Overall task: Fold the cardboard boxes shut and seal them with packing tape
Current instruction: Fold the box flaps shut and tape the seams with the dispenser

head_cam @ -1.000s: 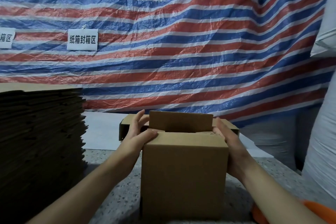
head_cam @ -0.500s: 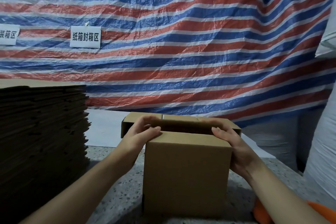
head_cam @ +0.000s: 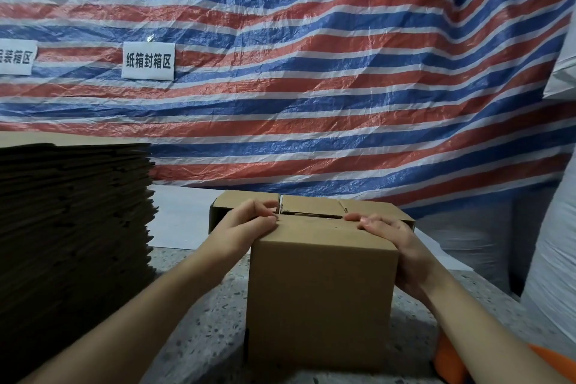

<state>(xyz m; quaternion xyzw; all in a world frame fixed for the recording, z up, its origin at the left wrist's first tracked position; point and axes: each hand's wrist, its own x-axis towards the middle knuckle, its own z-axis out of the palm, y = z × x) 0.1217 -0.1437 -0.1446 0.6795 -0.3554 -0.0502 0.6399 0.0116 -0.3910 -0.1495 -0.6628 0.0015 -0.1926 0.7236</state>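
You have two hands in view, left hand (head_cam: 246, 224) and right hand (head_cam: 396, 243), both on one cardboard box (head_cam: 321, 296). You've got one second box (head_cam: 314, 204) behind it, one stack of flat cardboard (head_cam: 71, 227), two white signs (head_cam: 147, 61) (head_cam: 15, 57), one striped tarp (head_cam: 311, 87).

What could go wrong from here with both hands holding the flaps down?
1. The flaps may spring up if either the left hand or right hand lets go; no tape is visible on the seam.
2. A dark gap shows by the right fingers, so the box may seal unevenly.
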